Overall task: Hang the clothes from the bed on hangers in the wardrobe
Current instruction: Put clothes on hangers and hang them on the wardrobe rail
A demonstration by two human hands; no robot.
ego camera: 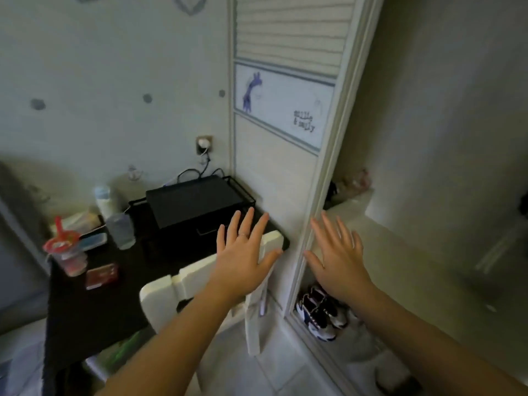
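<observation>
Two bare forearms are stretched forward, ending in a left hand and a right hand. Each grip is wide, with the fingers spread straight, and nothing is held. The hands are raised on either side of the edge of the wardrobe door; whether it is touched cannot be told. To the right the wardrobe is open, with a pale shelf and sneakers on its floor. No clothes, hangers or bed are seen, so fetching and hanging are judged to remain. On the left, a dark bench carries a black box and a red-lidded cup.
</observation>
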